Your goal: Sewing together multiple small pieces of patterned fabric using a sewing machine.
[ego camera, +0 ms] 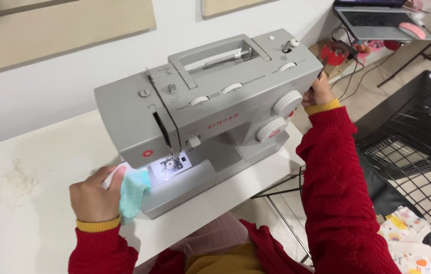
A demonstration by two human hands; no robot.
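While the left hand (95, 195) pinches a pale turquoise cloth (134, 193) beside the grey sewing machine (210, 111), the right hand (319, 91) grips its far end on a white table (32, 213); a red round badge (147, 152) marks its front.

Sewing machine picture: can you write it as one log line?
left hand: holds teal cloth by needle | right hand: at machine's right end | table: white

The right hand's (318, 93) fingers are disappearing behind the grey sewing machine's (210, 116) end, hiding their grip. The left hand (95, 194) is covering much of the pale turquoise cloth (135, 192).
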